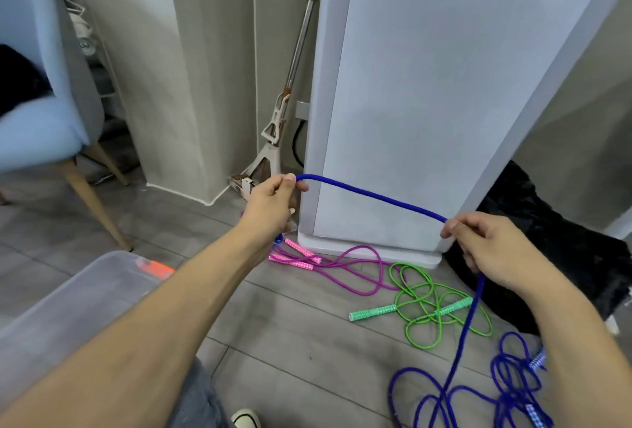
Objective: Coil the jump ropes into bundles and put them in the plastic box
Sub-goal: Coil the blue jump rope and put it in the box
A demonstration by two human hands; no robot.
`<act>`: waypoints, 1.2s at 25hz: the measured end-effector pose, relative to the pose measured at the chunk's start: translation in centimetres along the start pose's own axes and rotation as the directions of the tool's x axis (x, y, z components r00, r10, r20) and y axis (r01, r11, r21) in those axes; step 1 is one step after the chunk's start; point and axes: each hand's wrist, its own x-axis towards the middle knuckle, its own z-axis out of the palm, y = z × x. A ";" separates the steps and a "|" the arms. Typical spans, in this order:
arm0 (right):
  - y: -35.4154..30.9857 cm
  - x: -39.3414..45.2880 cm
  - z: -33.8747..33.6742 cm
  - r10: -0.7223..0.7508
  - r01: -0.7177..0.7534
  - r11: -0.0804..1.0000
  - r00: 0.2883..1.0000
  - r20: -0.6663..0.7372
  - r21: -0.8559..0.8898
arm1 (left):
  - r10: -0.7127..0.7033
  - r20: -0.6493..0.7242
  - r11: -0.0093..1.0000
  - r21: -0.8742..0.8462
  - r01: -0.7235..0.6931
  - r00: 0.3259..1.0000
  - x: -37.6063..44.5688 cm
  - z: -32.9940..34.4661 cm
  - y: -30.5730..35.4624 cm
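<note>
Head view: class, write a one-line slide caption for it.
Both hands, left hand and right hand, stretch the blue jump rope above pink and green ropes.

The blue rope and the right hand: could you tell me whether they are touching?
Touching. The head view shows the right hand pinching the blue rope, which runs through its fingers.

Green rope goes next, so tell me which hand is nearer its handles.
Right. The right hand holds the blue rope just above the green handles; the left hand is up-left, over the pink handles.

plastic box [68,297] left of jump ropes [427,308]
</note>
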 end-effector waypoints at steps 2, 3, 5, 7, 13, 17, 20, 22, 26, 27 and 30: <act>-1.2 0.4 1.9 -0.047 0.048 0.999 0.990 -0.131 0.005 | -0.130 0.101 0.986 -0.092 0.139 0.986 -0.5 1.0 0.2; -2.2 0.4 3.3 -0.089 0.097 0.994 0.986 -0.139 0.050 | -0.166 0.158 0.977 -0.107 0.184 0.973 -0.9 1.5 0.2; -4.6 -0.1 6.0 -0.170 0.182 0.978 0.979 -0.114 0.105 | -0.172 0.259 0.977 -0.077 0.197 0.950 -2.1 2.4 0.0; -6.2 -1.0 8.0 -0.219 0.227 0.970 0.971 -0.092 0.090 | -0.145 0.324 0.986 -0.033 0.164 0.935 -3.1 3.1 -0.1; -7.0 -2.4 10.0 -0.227 0.227 0.974 0.974 0.012 -0.003 | -0.059 0.359 0.998 0.016 0.057 0.932 -3.5 3.2 -0.5; -7.2 -2.6 10.0 -0.247 0.248 0.969 0.968 0.042 -0.002 | -0.004 0.345 1.000 0.027 -0.006 0.938 -3.3 3.2 -0.8; -7.0 -2.2 9.4 -0.227 0.220 0.973 0.962 0.149 0.064 | 0.074 0.313 0.995 -0.080 -0.052 0.947 -2.8 2.8 -0.3; -6.2 -1.9 8.4 -0.182 0.141 0.979 0.929 0.322 0.148 | 0.074 0.222 0.985 -0.169 -0.036 0.972 -1.9 2.0 0.2; -3.5 -1.4 5.0 -0.034 -0.042 0.993 0.798 0.601 0.112 | -0.015 0.081 0.951 -0.305 0.039 0.997 -0.3 -0.3 0.9; -2.9 -1.4 4.0 0.014 -0.094 0.991 0.767 0.641 0.092 | -0.026 0.048 0.944 -0.327 0.041 0.999 0.0 -0.8 1.0; -1.0 -1.3 1.6 0.134 -0.215 0.975 0.764 0.631 0.054 | -0.038 -0.014 0.933 -0.359 0.030 0.999 0.8 -1.8 1.0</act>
